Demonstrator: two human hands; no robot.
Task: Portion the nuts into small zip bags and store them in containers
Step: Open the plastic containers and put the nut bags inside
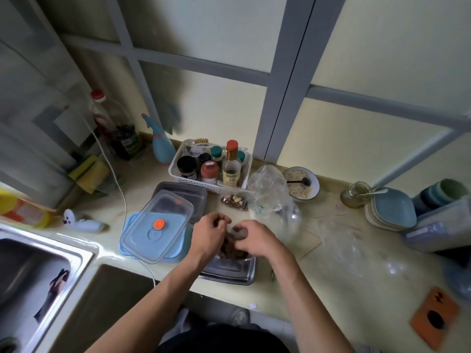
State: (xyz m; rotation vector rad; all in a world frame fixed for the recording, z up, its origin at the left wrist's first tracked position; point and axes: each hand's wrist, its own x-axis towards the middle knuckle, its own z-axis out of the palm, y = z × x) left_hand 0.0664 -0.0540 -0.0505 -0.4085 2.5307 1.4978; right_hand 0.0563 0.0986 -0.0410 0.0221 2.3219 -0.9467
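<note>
A steel tray (229, 272) with brown nuts (225, 248) sits at the counter's front edge. Both hands hover over it. My left hand (207, 234) has its fingers curled, pinching something small that I cannot make out. My right hand (252, 239) curls round a blurred, greyish thing, likely a small bag. A filled small zip bag of mixed nuts (234, 201) lies behind the tray. A big crumpled clear plastic bag (274, 200) stands to its right. Clear containers with a blue, orange-valved lid (156, 226) are stacked to the left.
A white basket of spice bottles (211, 166) stands at the back. A bowl of oats with a spoon (300, 183), a jar (356, 194) and stacked plates (392, 208) sit right. The sink (38, 276) is at left. More clear plastic (344, 238) lies right of the tray.
</note>
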